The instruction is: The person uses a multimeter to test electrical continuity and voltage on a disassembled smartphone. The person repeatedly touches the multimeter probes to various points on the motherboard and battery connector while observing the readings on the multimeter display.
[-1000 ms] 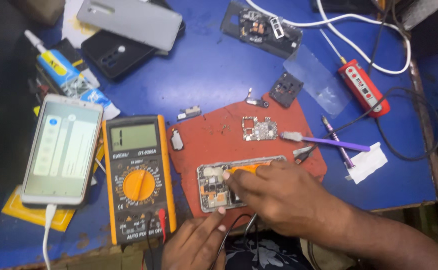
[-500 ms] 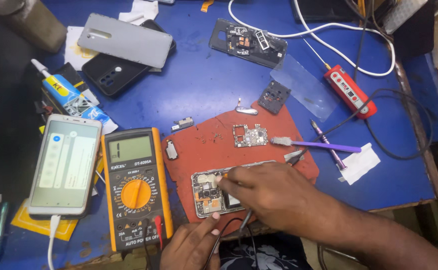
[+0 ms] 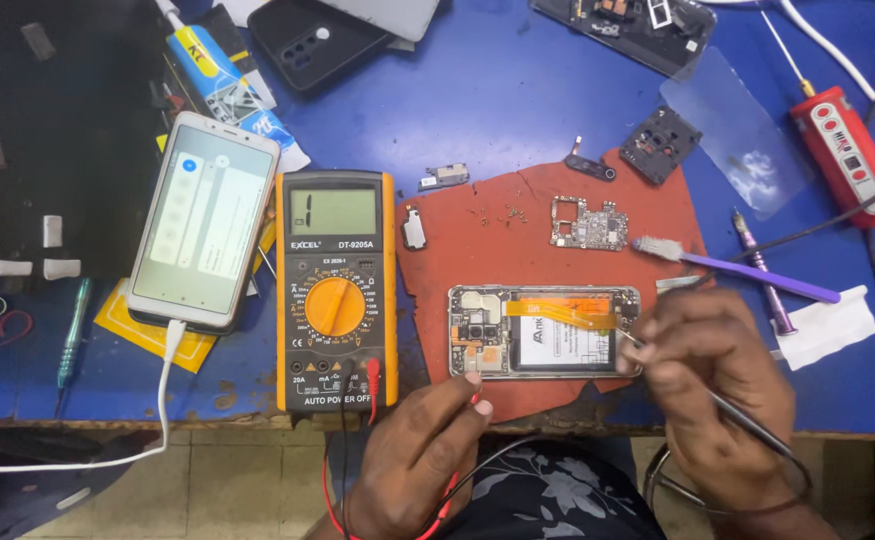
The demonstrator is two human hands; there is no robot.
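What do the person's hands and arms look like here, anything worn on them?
Both hands are bare: no gloves on the left hand or the right hand, and no rings that I can make out. The forearms show no sleeves within the frame. A thin dark band, like a bangle or loop, sits by the right wrist; whether it is worn I cannot tell.
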